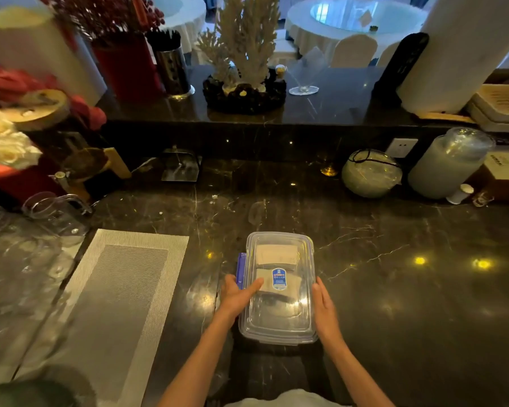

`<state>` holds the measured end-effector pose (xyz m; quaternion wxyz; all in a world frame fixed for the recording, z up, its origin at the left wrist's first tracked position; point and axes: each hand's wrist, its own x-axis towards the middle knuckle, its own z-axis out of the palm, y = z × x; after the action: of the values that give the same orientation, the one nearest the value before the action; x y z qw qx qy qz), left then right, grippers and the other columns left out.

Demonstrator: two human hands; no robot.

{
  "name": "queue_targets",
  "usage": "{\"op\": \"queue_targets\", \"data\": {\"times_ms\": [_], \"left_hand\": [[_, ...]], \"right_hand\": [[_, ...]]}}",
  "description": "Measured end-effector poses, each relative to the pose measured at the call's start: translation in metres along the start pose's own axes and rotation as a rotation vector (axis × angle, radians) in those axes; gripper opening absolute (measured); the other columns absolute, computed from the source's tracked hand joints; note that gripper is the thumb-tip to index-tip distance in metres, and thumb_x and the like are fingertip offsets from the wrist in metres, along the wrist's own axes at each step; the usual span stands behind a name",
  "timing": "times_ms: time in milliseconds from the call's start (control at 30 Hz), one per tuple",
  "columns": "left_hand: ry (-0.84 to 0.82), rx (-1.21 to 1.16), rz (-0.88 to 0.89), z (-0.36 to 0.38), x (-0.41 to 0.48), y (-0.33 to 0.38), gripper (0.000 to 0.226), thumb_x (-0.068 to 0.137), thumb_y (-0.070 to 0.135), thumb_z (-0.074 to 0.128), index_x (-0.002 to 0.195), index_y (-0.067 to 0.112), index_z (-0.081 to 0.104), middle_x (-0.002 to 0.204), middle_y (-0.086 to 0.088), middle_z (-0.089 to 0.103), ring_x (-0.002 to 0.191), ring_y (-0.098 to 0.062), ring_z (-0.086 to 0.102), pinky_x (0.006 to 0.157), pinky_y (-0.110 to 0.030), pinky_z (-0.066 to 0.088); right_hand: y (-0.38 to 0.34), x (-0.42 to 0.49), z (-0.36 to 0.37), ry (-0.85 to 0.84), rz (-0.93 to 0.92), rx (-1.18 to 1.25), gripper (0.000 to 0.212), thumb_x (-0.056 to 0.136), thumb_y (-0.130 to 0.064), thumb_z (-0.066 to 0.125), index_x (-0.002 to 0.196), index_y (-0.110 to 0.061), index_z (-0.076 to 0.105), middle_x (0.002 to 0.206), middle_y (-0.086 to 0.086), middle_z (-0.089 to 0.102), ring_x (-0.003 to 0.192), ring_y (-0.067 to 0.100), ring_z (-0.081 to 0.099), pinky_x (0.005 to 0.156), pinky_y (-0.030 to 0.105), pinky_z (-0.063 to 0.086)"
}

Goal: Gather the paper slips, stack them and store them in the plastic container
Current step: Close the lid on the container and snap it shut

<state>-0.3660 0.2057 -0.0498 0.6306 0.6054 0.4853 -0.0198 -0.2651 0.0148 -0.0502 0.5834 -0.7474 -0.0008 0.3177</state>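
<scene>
Paper slips (pixel 275 255) blurred under lid (pixel 279 312)

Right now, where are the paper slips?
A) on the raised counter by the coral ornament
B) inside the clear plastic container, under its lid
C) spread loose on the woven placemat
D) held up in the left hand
B: the paper slips show through the lid of the plastic container, while the left hand and right hand flank it.

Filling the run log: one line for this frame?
stage: closing | container: lid on, slips inside | left hand: on lid | right hand: at right side | blue clip: left edge
</scene>
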Motion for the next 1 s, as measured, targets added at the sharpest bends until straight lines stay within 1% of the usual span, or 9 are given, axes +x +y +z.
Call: {"op": "queue_targets", "data": {"times_ms": [100, 267, 367, 467, 567, 667, 833, 900, 1000], "left_hand": [[0.044, 0.065, 0.094, 0.004, 0.003, -0.001, 0.061, 0.078, 0.045, 0.078, 0.116, 0.02, 0.037, 0.124, -0.007, 0.053, 0.107, -0.018, 0.06, 0.078, -0.025, 0.052], [-0.025, -0.048, 0.067, 0.006, 0.001, -0.006, 0.072, 0.082, 0.049, 0.073, 0.137, 0.021, 0.039, 0.133, -0.004, 0.052, 0.119, -0.023, 0.058, 0.096, -0.04, 0.054], [-0.021, -0.088, 0.069, 0.012, -0.003, -0.006, 0.063, 0.088, 0.046, 0.068, 0.141, 0.023, 0.043, 0.138, -0.007, 0.049, 0.125, -0.027, 0.055, 0.103, -0.049, 0.051], [0.022, -0.086, 0.116, 0.018, -0.008, -0.003, 0.056, 0.095, 0.038, 0.061, 0.144, 0.02, 0.042, 0.14, -0.009, 0.05, 0.126, -0.026, 0.055, 0.104, -0.048, 0.05], [-0.017, -0.074, 0.137, 0.019, -0.01, 0.0, 0.056, 0.1, 0.034, 0.052, 0.15, 0.018, 0.031, 0.145, -0.009, 0.05, 0.128, -0.024, 0.054, 0.103, -0.041, 0.051], [-0.045, -0.04, 0.123, 0.017, -0.009, 0.003, 0.068, 0.101, 0.037, 0.049, 0.157, 0.018, 0.015, 0.154, -0.009, 0.039, 0.14, -0.029, 0.043, 0.113, -0.05, 0.041], [-0.07, -0.078, 0.136, 0.017, -0.008, 0.0, 0.057, 0.101, 0.035, 0.05, 0.151, 0.02, 0.026, 0.143, -0.007, 0.05, 0.122, -0.018, 0.055, 0.096, -0.036, 0.052], [-0.071, -0.084, 0.128, 0.017, -0.007, 0.0, 0.057, 0.101, 0.035, 0.05, 0.15, 0.019, 0.025, 0.14, -0.005, 0.051, 0.118, -0.016, 0.055, 0.089, -0.031, 0.053], [-0.072, -0.077, 0.12, 0.017, -0.007, 0.0, 0.057, 0.101, 0.035, 0.05, 0.15, 0.018, 0.026, 0.136, -0.003, 0.051, 0.113, -0.014, 0.056, 0.085, -0.026, 0.053]], "right_hand": [[0.0, 0.001, 0.0, 0.036, 0.026, -0.005, 0.054, 0.102, -0.042, 0.038, 0.153, -0.026, 0.028, 0.153, 0.004, 0.04, 0.137, 0.023, 0.043, 0.106, 0.043, 0.043], [-0.001, 0.0, 0.0, 0.053, 0.075, -0.033, 0.058, 0.1, -0.047, 0.039, 0.153, -0.028, 0.026, 0.154, 0.007, 0.038, 0.138, 0.028, 0.042, 0.105, 0.048, 0.043], [-0.001, 0.0, 0.0, 0.061, 0.088, -0.016, 0.058, 0.1, -0.047, 0.04, 0.152, -0.028, 0.026, 0.153, 0.007, 0.039, 0.137, 0.028, 0.043, 0.104, 0.047, 0.043], [-0.002, -0.001, -0.001, 0.067, 0.096, 0.003, 0.059, 0.099, -0.048, 0.04, 0.152, -0.028, 0.027, 0.152, 0.007, 0.04, 0.137, 0.028, 0.043, 0.104, 0.048, 0.043], [-0.002, -0.001, -0.001, 0.067, 0.101, 0.013, 0.058, 0.099, -0.048, 0.041, 0.152, -0.028, 0.028, 0.152, 0.006, 0.041, 0.136, 0.028, 0.045, 0.103, 0.048, 0.044], [-0.003, -0.001, -0.001, 0.056, 0.103, 0.035, 0.056, 0.099, -0.048, 0.041, 0.149, -0.024, 0.035, 0.147, 0.007, 0.047, 0.131, 0.027, 0.05, 0.105, 0.048, 0.045], [-0.008, -0.009, -0.009, -0.081, 0.189, 0.081, 0.051, 0.098, -0.055, 0.036, 0.124, -0.022, 0.065, 0.116, 0.005, 0.071, 0.108, 0.021, 0.067, 0.099, 0.046, 0.051], [-0.012, -0.013, -0.014, -0.111, 0.208, 0.132, 0.047, 0.097, -0.052, 0.041, 0.118, -0.021, 0.068, 0.11, 0.005, 0.074, 0.104, 0.021, 0.07, 0.088, 0.04, 0.055], [-0.024, -0.016, -0.02, -0.02, 0.192, 0.173, 0.028, 0.096, -0.038, 0.052, 0.109, -0.018, 0.066, 0.101, 0.004, 0.072, 0.091, 0.016, 0.069, 0.07, 0.029, 0.053]]}}
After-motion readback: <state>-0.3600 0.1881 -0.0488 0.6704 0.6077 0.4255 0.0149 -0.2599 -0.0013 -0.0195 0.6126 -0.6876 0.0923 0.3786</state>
